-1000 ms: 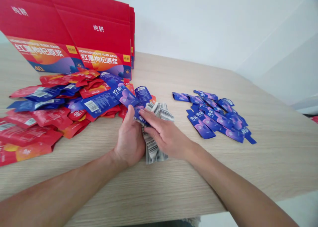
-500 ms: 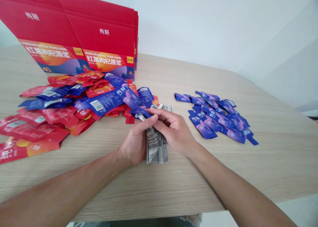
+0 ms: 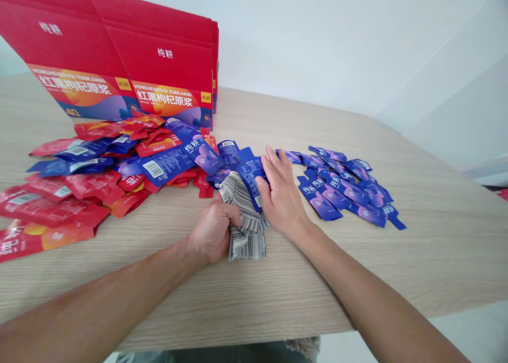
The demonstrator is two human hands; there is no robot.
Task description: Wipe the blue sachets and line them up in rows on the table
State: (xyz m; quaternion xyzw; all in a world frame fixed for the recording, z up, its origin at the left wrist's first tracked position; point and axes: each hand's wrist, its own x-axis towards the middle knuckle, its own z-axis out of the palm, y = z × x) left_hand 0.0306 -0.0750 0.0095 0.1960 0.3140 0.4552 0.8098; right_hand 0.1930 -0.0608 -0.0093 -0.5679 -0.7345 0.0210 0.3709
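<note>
My left hand [image 3: 216, 228] is closed in a fist around a grey and black striped cloth [image 3: 248, 244], which bunches out to its right. Against the upper part of the cloth lies a blue pouch [image 3: 251, 175], tilted, its printed back with a small barcode facing me. My right hand [image 3: 282, 196] is at the pouch's right edge, fingers stretched out and the thumb apart, its tip on the pouch. The fingers' undersides are hidden. Just beyond the cloth, further blue pouches [image 3: 229, 154] border the mixed pile on the left.
A heap of red pouches [image 3: 93, 185] and blue ones covers the left side of the wooden table [image 3: 190, 299]. Behind it stand red printed cartons [image 3: 159, 61]. Several blue pouches [image 3: 349, 188] lie in a looser group on the right. A white wall [image 3: 317, 45] rises behind.
The blue pouch, earlier mostly hidden between both hands, now shows its back. My right hand has moved slightly right and straightened its fingers. My left hand has closed on the cloth.
</note>
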